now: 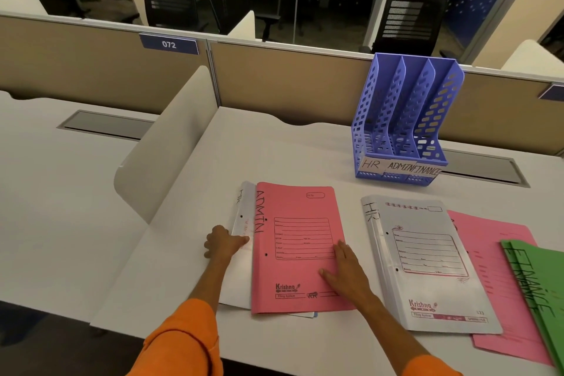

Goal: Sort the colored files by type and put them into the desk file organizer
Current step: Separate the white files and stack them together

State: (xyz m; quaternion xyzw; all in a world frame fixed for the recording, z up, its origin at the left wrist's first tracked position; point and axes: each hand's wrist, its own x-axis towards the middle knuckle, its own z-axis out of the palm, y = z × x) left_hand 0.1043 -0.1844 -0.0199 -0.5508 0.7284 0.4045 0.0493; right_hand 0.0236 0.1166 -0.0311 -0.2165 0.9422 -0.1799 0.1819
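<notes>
head view, going left to right: the partition behind the desk (290, 146) has a blue tag (168, 44) reading "072". on the desk, the left pile is a white file (244, 207) mostly covered, with "hr" just readable at its top edge, and a pink file (297, 246) on top of it with "admin" handwritten down the spine side and "krishna filing system" printed at the bottom. the person's left hand (224, 243) sits at the left edge of that pile, fingers curled together onto the edge of the white file, though whether it's actually gripping can't be told. the right hand (346, 270) lies flat on the pink admin file, fingers loosely spread, palm down, not clamped on anything. both sleeves are orange.

next over is a second white file (427, 262) marked "hr", also krishna brand, lying on top of another pink file (500, 284) whose writing is too faint to read. at the far right a green file (540, 284) says "finance" and overlaps that pink one.

count: two white, two pink, one green visible, all flat on the desk.

behind them stands one blue desk file organizer (403, 119) with three slots, paper labels on the front reading "hr", "admin", "finance". no files show in the slots.
</notes>
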